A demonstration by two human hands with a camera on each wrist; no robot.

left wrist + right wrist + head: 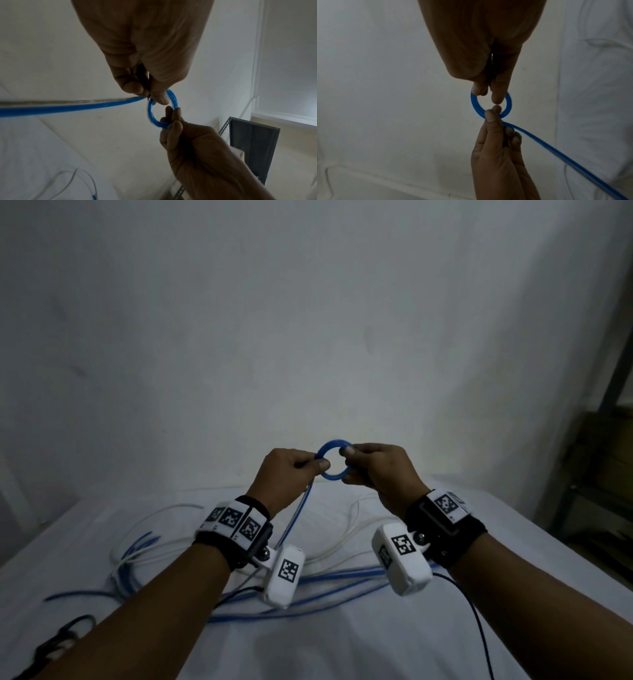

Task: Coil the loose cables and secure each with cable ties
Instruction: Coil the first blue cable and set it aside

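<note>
- Above the bed, between both hands, a small blue coil is held up, its tail running down to the loose cables.
- The left hand is pinched on the coil where the tail leaves; the right hand is pinched on the opposite side.
- Each new turn is best laid flat against the last, with one grip kept closed while the other is shifted.
- Slack should be fed gently, so the loops are not sprung apart.

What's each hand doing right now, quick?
Left hand: pinches the left side of the small blue cable coil.
Right hand: pinches the coil's right side.
</note>
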